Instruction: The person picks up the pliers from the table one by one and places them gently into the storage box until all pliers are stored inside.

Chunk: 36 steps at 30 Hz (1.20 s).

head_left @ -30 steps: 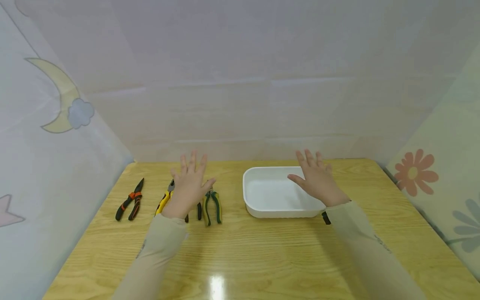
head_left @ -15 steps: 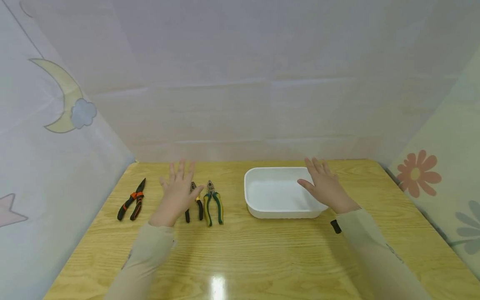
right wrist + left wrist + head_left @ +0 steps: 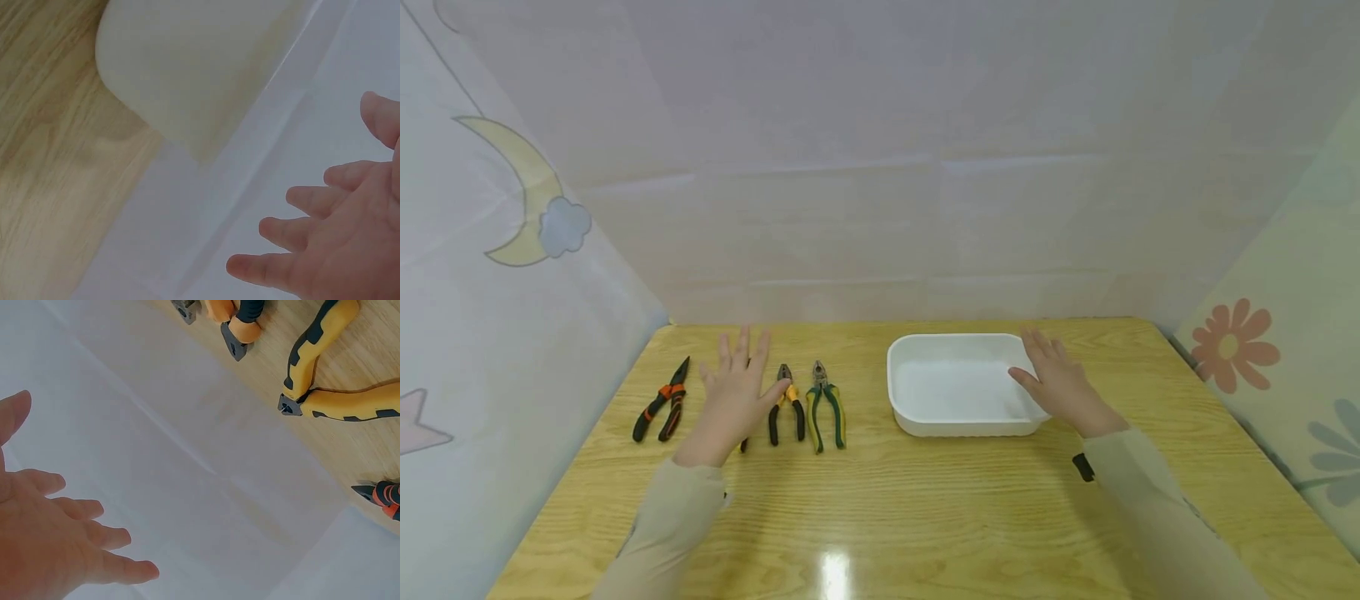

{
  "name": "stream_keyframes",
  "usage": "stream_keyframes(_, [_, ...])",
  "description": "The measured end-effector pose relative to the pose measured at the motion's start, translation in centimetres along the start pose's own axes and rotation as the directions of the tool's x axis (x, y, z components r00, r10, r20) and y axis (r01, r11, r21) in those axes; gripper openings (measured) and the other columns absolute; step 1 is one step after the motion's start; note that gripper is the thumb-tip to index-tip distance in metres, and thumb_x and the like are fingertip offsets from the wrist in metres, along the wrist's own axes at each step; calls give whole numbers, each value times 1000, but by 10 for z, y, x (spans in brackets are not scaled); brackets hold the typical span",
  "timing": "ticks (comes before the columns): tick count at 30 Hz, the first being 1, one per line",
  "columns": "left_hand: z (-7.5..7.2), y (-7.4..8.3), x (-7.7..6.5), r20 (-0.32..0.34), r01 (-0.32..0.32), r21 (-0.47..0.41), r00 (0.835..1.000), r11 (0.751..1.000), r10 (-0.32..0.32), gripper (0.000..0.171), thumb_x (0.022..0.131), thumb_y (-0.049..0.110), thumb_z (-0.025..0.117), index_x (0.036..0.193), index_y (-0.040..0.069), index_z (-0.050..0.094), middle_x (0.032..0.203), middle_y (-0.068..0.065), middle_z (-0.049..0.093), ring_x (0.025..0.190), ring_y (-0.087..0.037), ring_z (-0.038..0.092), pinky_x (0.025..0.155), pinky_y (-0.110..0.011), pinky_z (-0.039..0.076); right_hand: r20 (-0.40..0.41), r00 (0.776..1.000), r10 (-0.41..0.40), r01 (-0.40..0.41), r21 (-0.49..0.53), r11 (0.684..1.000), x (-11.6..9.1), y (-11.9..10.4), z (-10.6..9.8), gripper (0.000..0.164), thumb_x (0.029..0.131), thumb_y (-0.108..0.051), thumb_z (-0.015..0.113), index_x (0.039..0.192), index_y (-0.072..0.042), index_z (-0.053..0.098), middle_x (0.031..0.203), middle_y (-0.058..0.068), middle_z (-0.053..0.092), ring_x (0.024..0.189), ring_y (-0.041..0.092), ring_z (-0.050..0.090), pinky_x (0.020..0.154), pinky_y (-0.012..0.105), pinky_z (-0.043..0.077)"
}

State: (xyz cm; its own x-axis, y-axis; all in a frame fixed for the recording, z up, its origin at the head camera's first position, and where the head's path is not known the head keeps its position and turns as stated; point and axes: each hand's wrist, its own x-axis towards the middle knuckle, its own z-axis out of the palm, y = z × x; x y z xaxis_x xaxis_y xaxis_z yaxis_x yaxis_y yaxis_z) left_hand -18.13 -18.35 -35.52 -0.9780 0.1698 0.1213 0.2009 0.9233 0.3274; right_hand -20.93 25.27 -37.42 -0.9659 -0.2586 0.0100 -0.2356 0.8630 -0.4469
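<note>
My left hand (image 3: 733,404), fingers spread, hovers over the left part of the table and holds nothing. Beneath it in the head view, yellow-and-black pliers (image 3: 347,405) are mostly hidden; the left wrist view shows their handles spread. Black-and-orange long-nose pliers (image 3: 677,402) lie to its left. On its right are pliers with black-and-yellow handles (image 3: 798,417) and pliers with green-and-yellow handles (image 3: 836,408). My right hand (image 3: 1063,390), fingers extended and holding nothing, is above the right end of a white rectangular tray (image 3: 966,428).
The wooden table (image 3: 880,517) backs onto a pale cloth wall (image 3: 880,217), with printed cloth at both sides. A small black object (image 3: 1083,467) shows beside the right sleeve; its kind is unclear.
My left hand has moved left and slightly down, uncovering the black-and-yellow pliers. My right hand has shifted right and down. Pliers and tray have stayed in place.
</note>
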Motion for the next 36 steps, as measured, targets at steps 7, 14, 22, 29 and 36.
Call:
stream_keyframes(7, [1,-5,-5,-17,-5,-4,1000,1000,5,78,100,37,54,156,2,10,158,-25,-7,140,-47,-17,97,-78,-4,-4,1000,-8,8,97,995,-2,14,4,75,105,-36,43,152,7,4,157,30,0,140,53,-7,105,70,3])
stream_keyframes(14, [-1,-9,-12,-19,1,-16,1000,1000,-1,79,100,34,55,155,1,10,157,-28,-5,140,-48,-16,97,-78,-6,14,1000,23,-26,231,973,1,24,8,74,106,-28,43,150,10,-2,156,31,-6,141,48,-9,110,63,1])
stream_keyframes(22, [1,-16,-19,-32,-2,-17,999,1000,1,78,99,32,56,155,1,11,158,-27,-5,140,-49,-15,95,-80,-5,36,998,51,-61,348,936,3,33,14,73,106,-26,41,150,10,-5,155,33,-7,141,50,-4,111,62,5])
stream_keyframes(29, [0,-20,-27,-21,13,-42,1000,999,-14,79,99,35,56,156,2,10,158,-27,-4,140,-48,-16,96,-79,-4,55,995,84,-100,454,886,3,36,16,71,107,-25,40,150,9,-5,155,31,-7,140,51,-1,110,62,9])
stream_keyframes(36, [0,-26,-31,-4,43,-53,999,998,-43,79,100,32,56,156,2,9,157,-29,-5,139,-51,-16,95,-79,-6,106,980,171,-198,649,735,5,41,18,68,107,-23,37,151,4,-8,158,23,-9,144,40,-5,114,52,9])
